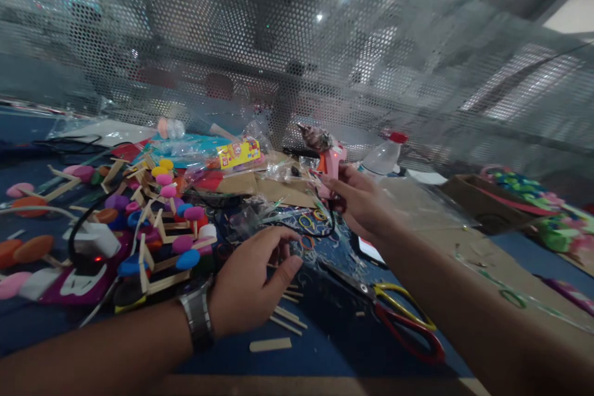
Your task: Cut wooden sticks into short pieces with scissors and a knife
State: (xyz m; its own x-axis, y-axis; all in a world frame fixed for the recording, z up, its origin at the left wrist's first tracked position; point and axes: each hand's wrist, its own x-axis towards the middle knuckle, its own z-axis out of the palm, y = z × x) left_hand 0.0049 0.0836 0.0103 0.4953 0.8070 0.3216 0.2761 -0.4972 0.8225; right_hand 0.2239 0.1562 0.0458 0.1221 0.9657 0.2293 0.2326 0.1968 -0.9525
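My right hand (355, 198) is wrapped round the handle of a pink glue gun (333, 163), whose dark, crusted nozzle points up and to the left. Lower and to the left, my left hand (255, 278) hovers over the blue table with its fingers curled and thumb bent toward them. Whether something small sits between those fingertips is hidden. Thin wooden sticks (288, 320) lie under and beside it, with a flat wooden stick (270, 344) nearer the front. Scissors (366, 291) with red and yellow handles rest between my two forearms.
Colourful pieces joined with wooden sticks (162, 229) crowd the left, beside a purple power strip (88, 281) with a white plug. A bottle (383, 158) with a red cap stands behind my right hand. At the right is a cardboard box (487, 198). Perforated metal (232, 31) closes the back.
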